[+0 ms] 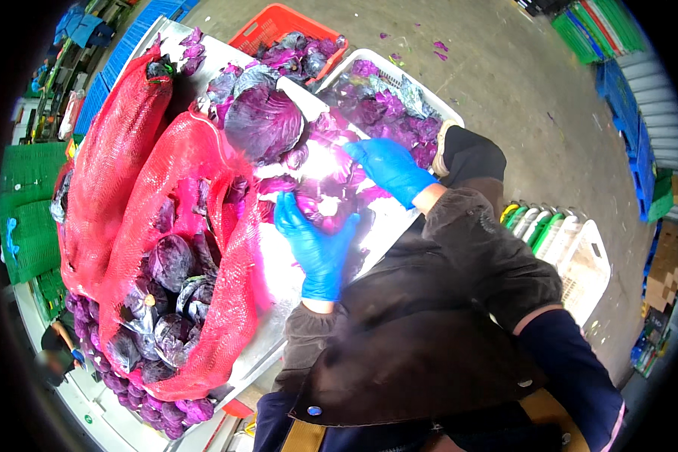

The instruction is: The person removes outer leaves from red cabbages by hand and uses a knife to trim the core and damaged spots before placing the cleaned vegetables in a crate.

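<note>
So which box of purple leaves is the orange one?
The orange crate at the top, farthest from the hands. The other crate, just right of it and nearer the right hand, is white; both hold purple cabbage leaves.

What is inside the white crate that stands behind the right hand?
The white crate holds loose purple cabbage leaves, heaped near its rim. The right hand and a dark sleeve cover its near corner, and the leaves hide its bottom.
</note>
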`<state>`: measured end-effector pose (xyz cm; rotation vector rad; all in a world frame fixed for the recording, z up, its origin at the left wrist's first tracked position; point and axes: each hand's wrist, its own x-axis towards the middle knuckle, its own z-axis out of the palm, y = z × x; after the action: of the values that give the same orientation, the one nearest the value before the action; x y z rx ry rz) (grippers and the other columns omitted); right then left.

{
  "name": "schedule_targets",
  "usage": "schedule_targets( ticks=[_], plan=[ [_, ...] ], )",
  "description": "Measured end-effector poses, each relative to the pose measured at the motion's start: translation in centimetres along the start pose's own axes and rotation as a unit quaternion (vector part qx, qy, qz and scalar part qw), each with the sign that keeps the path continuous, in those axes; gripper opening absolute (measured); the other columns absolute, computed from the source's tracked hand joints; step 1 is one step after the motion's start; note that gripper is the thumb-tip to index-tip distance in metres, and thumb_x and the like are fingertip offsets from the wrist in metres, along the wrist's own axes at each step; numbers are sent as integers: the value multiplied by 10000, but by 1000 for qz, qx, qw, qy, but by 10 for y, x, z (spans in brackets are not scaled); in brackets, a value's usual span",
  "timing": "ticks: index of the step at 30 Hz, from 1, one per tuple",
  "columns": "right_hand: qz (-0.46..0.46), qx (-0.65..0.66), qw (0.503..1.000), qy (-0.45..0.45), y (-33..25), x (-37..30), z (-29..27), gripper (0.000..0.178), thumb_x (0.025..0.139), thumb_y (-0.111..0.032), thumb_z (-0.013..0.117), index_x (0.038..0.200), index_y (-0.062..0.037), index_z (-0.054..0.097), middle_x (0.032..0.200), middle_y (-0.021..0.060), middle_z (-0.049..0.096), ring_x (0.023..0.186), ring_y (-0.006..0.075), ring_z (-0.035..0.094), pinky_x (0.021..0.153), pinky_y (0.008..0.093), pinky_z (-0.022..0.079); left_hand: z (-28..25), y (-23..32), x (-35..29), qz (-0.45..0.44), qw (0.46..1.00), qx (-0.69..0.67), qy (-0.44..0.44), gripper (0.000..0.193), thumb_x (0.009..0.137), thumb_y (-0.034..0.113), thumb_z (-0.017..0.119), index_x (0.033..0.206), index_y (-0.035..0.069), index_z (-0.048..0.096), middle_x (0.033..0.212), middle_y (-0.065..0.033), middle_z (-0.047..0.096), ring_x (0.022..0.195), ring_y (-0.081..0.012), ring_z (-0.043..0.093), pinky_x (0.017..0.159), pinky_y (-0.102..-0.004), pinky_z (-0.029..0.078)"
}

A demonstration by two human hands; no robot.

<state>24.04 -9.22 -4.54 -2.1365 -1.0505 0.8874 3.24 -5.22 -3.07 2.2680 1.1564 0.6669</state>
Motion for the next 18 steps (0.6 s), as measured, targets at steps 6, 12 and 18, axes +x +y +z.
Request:
schedule_targets(
  ticks=[6,12,18],
  plan=[
    [-17,115,992,59,15,-1,34,515,886,-473,666,1079,5,670,887,258,679,843,434,672,723,502,511,-16,-14,6,-46,990,-132,-9,1123,589,242,970,1478,-7,331,1432,-181,420,1343,-330,413,1169,-434,307],
    [-92,-96,990,57,-46,-45,15,785,950,-523,570,1523,-47,325,829,188,694,720,377,687,568,487,517,-10,-19,14,-108,976,-187,-2,1035,632,135,941,1469,-10,350,1395,-162,460,1308,-280,450,1143,-397,350],
    [-151,-181,972,14,-44,-68,19,619,988,-390,557,1526,-133,392,791,109,678,596,279,661,514,402,489,-5,-16,24,-86,984,-153,-31,1057,633,325,935,1447,-19,356,1368,-195,452,1281,-342,460,1105,-436,377]
  ],
)
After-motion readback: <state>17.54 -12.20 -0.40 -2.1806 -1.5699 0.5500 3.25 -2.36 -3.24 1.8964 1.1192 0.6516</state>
